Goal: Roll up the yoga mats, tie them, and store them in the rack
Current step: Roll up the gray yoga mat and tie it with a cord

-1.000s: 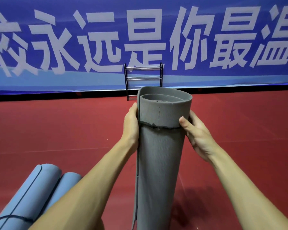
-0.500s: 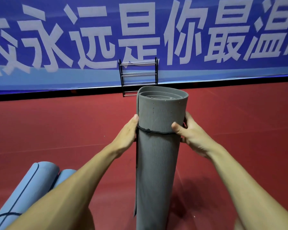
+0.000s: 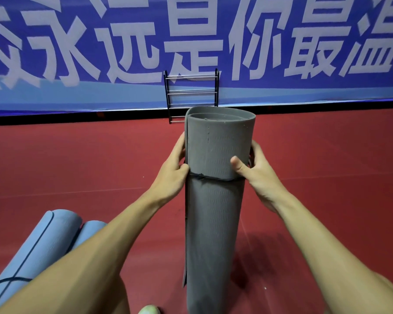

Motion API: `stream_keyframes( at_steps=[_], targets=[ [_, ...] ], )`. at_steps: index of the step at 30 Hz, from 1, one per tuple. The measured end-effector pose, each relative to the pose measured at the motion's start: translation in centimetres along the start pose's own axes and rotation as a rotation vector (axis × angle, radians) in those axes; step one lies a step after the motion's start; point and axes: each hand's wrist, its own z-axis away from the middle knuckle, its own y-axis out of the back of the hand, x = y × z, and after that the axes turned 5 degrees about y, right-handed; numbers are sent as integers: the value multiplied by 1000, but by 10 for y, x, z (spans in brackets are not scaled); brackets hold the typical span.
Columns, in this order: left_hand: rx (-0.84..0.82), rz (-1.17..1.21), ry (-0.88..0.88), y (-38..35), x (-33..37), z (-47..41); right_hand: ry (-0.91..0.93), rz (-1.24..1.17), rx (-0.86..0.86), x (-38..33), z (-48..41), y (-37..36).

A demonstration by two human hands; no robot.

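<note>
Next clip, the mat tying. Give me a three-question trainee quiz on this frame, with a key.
1. True or false: the left hand and right hand hold the grey mat upright.
2. The black cord circles the mat at: A) its upper part, B) its bottom end, C) nowhere.
3. How many rolled blue mats lie at lower left?
Key: 1 true; 2 A; 3 two.

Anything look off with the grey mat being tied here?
Yes. The grey mat is rolled loosely: above the black cord its top flares out wider than the body, and its outer edge hangs free down the left side. The left hand and right hand hold it at the cord.
</note>
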Motion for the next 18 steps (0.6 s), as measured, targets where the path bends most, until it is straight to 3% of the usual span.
stream_keyframes(
  at_steps=[4,8,13,18],
  targets=[
    [3,-4,168,-3,-10,1,-45,10,-18,3,3,-6],
    [-186,132,329,6,-11,8,-139,115,-167,9,12,1],
    [-323,-14,398,12,-11,16,-169,159,-415,23,21,3],
    [-448,-133,367,13,-18,21,-159,88,-416,15,21,6]
  ],
)
